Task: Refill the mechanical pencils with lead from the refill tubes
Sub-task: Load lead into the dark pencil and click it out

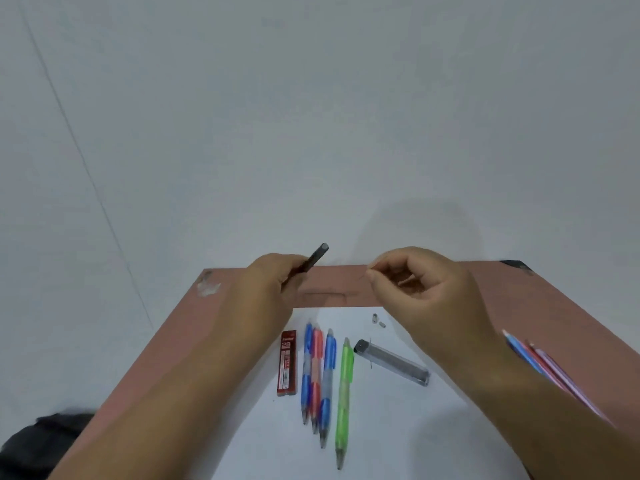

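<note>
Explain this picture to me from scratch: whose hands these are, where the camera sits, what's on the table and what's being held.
There is no machine here. A person wears one wide-angle camera on the head, looking forward and down, so both arms reach in from the bottom of the picture.

The left hand grips a dark mechanical pencil, its end pointing up and to the right. The right hand pinches something very thin between thumb and forefinger, probably a single lead, though it is too fine to be sure.

On the reddish table lies a white sheet. On it rest a red lead refill box, four mechanical pencils side by side, two blue, one red and one green, a clear refill tube with a dark cap, and two tiny grey parts. More pencils lie beyond the right forearm.
</note>
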### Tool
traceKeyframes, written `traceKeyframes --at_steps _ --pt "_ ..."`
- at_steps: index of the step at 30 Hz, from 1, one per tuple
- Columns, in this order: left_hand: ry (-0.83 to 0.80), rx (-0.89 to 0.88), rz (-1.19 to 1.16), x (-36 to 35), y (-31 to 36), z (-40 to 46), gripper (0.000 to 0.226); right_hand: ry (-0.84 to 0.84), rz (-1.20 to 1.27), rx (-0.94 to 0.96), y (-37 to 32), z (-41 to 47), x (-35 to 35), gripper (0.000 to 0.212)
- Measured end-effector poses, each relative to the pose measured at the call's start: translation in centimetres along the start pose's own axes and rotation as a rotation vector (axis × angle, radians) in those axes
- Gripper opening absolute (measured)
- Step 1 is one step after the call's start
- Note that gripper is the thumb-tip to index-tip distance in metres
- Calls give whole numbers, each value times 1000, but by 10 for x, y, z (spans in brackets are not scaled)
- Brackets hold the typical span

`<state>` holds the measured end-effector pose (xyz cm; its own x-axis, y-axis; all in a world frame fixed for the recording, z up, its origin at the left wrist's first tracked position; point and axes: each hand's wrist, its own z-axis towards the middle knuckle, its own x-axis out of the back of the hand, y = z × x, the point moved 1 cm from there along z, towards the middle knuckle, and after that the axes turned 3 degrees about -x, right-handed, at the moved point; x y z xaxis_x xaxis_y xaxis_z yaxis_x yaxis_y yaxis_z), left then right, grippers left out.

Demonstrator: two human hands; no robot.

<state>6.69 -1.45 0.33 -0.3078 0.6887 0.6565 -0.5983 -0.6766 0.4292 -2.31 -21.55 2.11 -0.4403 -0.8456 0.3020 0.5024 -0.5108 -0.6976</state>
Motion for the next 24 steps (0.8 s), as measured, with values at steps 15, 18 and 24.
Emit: traceKeyframes --at_steps 15,18,24 --pt "207 -365 -45 1 10 -11 19 125 -244 533 -18 -11 -5 17" --pt "217 -380 -52 1 15 -13 17 117 -236 531 -19 -12 -6 18" --pt "264 -394 -39 -2 13 -12 18 147 -166 504 -21 -12 -5 9"
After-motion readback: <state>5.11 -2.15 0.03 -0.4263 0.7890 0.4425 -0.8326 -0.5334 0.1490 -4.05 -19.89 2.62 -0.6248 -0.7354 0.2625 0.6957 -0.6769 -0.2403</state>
